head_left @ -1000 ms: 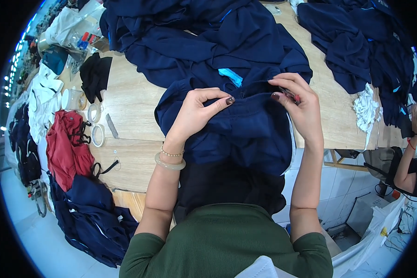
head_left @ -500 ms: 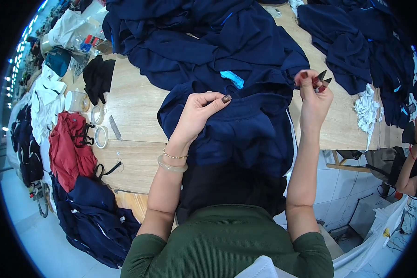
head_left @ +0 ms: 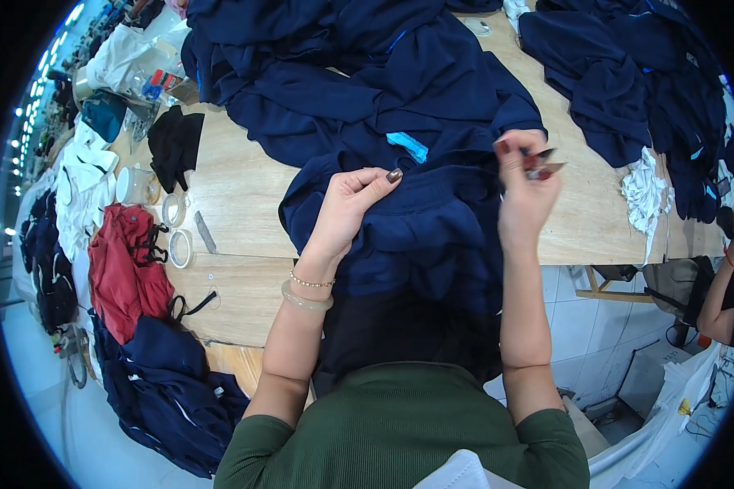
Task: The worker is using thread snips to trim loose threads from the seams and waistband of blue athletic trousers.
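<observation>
1. Navy-blue cloth garment with a gathered waistband lies bunched at the centre of the frame, across the near edge of the pale wooden desk.
2. The left hand, left of centre, is nearly closed, thumb and forefinger seemingly pinching the waistband.
3. The right hand, right of centre, curls around small dark pointed snips; blur hides whether its fingertips hold anything else.
4. The blades point rightward; a careless inward turn of the wrist could nick the cloth.
5. A slack left pinch might let the garment slip toward the lower centre.
6. The large navy fabric heap, upper centre, crowds the garment; matching folds could stray under the blades unnoticed.
</observation>
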`<act>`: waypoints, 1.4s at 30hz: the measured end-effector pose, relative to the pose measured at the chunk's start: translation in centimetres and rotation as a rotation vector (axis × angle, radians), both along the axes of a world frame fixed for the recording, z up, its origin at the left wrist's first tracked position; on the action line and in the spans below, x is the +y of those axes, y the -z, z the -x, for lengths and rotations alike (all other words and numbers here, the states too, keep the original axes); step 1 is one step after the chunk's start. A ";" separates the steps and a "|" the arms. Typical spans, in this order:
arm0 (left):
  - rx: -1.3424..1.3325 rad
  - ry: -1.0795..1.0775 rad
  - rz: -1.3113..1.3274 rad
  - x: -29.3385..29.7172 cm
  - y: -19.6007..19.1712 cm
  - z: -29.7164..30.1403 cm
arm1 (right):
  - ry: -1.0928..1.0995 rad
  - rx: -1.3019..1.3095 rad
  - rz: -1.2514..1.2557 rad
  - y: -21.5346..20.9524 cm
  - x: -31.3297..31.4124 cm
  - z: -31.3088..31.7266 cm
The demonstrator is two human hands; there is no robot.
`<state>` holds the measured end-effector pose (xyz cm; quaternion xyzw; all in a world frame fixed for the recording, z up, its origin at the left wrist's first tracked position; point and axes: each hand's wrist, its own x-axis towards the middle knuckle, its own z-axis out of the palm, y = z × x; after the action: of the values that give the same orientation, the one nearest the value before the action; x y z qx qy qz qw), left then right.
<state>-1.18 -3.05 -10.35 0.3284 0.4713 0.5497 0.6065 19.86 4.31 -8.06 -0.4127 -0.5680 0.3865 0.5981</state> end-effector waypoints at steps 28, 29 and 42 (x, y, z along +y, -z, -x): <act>0.158 0.007 -0.099 0.1 -1.4 -1.7 | -0.169 -0.498 0.164 -2.3 -5.2 -1.5; 0.177 0.005 -0.108 0.1 -1.3 -1.7 | -0.179 -0.498 0.164 -2.2 -5.1 -1.6; 0.208 -0.025 -0.132 -0.2 -1.2 -1.9 | -0.219 -0.468 0.180 -1.9 -5.2 -1.4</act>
<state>0.75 -3.21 -9.14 0.4170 0.4985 0.5500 0.5245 21.28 -0.89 -6.13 -0.4784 -0.6954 0.3920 0.3660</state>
